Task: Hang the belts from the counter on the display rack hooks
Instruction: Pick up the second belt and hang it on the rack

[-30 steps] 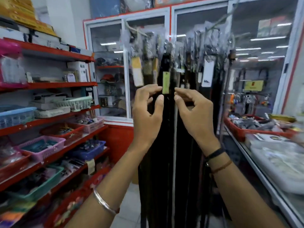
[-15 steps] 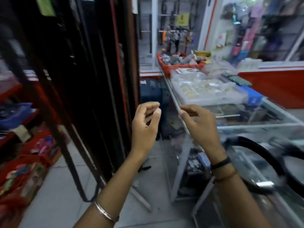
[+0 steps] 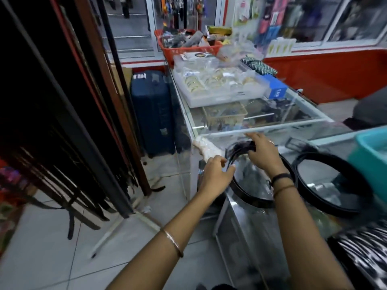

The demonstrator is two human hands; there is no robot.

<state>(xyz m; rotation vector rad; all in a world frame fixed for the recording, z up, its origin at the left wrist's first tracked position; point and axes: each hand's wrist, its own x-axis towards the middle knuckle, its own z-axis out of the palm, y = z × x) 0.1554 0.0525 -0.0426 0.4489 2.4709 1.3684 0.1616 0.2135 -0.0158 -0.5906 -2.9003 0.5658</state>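
A coiled black belt (image 3: 250, 198) in clear wrap lies on the glass counter (image 3: 278, 124), near its left corner. My right hand (image 3: 264, 154) is curled down over the belt's dark bundled end. The fingertips of my left hand (image 3: 216, 175) touch the same belt at its left side, fingers apart. A second coiled black belt (image 3: 335, 209) lies just to the right. The display rack (image 3: 62, 143) with several dark belts hanging from it stands at the left, an arm's length from both hands.
A blue suitcase (image 3: 152, 109) stands on the floor between rack and counter. Farther along the counter sit a white tray of bangles (image 3: 196, 101) and a red basket (image 3: 167, 47). A teal bin (image 3: 370, 155) is at the right edge. The rack's white foot (image 3: 113, 231) juts across the tiles.
My view has swung from the rack right and down to the counter. Both hands left the hanging belts, dropped, and now reach onto the coiled belt on the glass.
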